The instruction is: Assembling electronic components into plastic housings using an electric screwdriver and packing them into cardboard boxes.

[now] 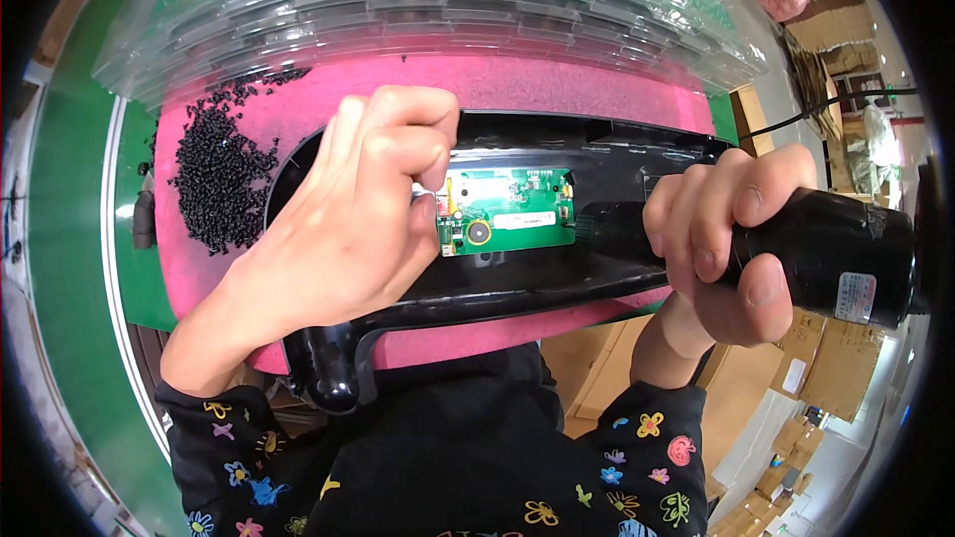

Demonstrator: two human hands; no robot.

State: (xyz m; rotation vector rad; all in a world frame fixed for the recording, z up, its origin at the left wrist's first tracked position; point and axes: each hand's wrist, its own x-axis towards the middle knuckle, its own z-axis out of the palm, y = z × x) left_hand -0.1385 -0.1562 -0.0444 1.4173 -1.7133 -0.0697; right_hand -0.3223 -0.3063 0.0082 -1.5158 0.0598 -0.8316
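A long black plastic housing point(497, 288) lies open side up across a pink mat, with a rounded handle-like arm point(333, 368) at its near left. Inside it sits a green circuit board point(517, 201) with a round buzzer-like part and a white label. My right hand point(726, 239) is wrapped round a black electric screwdriver point(846, 249), held almost level, its front end pointing left at the board's right edge. At the board's left end, my left hand point(348, 209) is closed, fingers curled and pinched together; anything between the fingertips is hidden.
A heap of small black screws point(219, 179) lies on the pink mat point(557, 80) at left. Stacked clear plastic trays point(428, 10) holding green boards stand along the far side. A black cable point(836, 104) runs at right. Cardboard boxes point(836, 368) stand at lower right.
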